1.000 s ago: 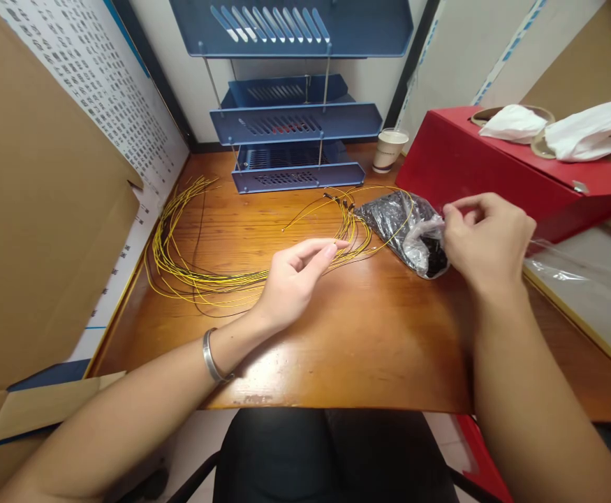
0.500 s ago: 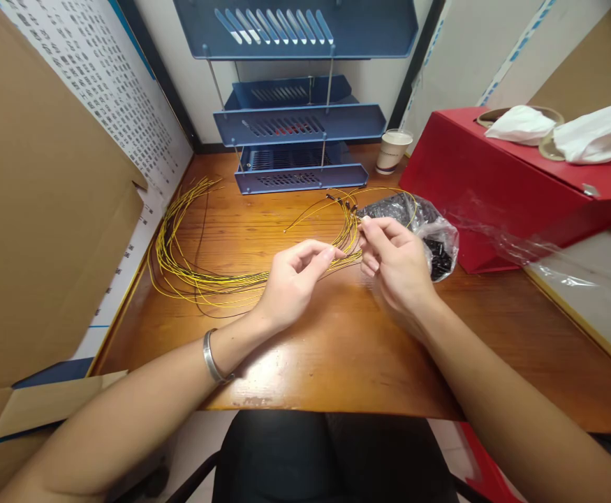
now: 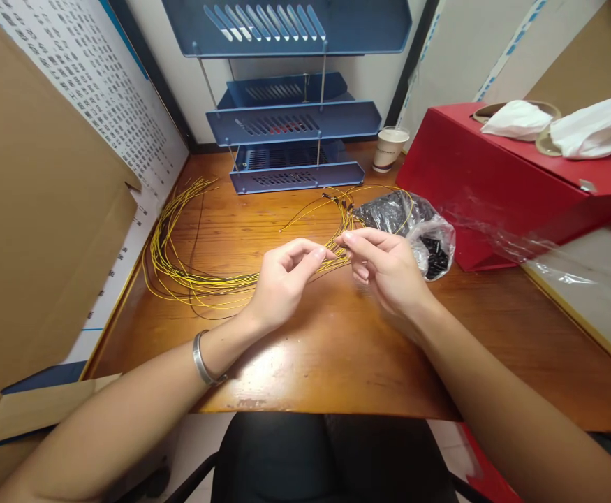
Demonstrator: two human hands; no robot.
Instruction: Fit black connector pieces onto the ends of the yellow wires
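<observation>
A bundle of thin yellow and black wires (image 3: 221, 281) curves across the tabletop, passing behind both my hands. My left hand (image 3: 287, 278) is closed in a pinch, thumb against forefinger, on what looks like the end of a wire. Close to its right, my right hand (image 3: 386, 265) also pinches, its fingertips nearly meeting the left ones. Whatever it holds is too small to make out. Several small black connectors (image 3: 344, 204) sit on wire ends just beyond the hands. Beside my right hand lies a clear plastic bag (image 3: 389, 209) with small black parts (image 3: 438, 257) in it.
A blue tiered tray rack (image 3: 295, 180) stands at the back, with a paper cup (image 3: 389, 149) to its right. A red box (image 3: 473, 181) carrying tape rolls and white tissue (image 3: 519, 120) fills the right side. Cardboard (image 3: 48, 188) and a printed sheet (image 3: 96, 84) border the left.
My right hand has moved left and slightly down, bringing its fingertips closer to my left hand. Its pinch stays closed. The view has shifted slightly.
</observation>
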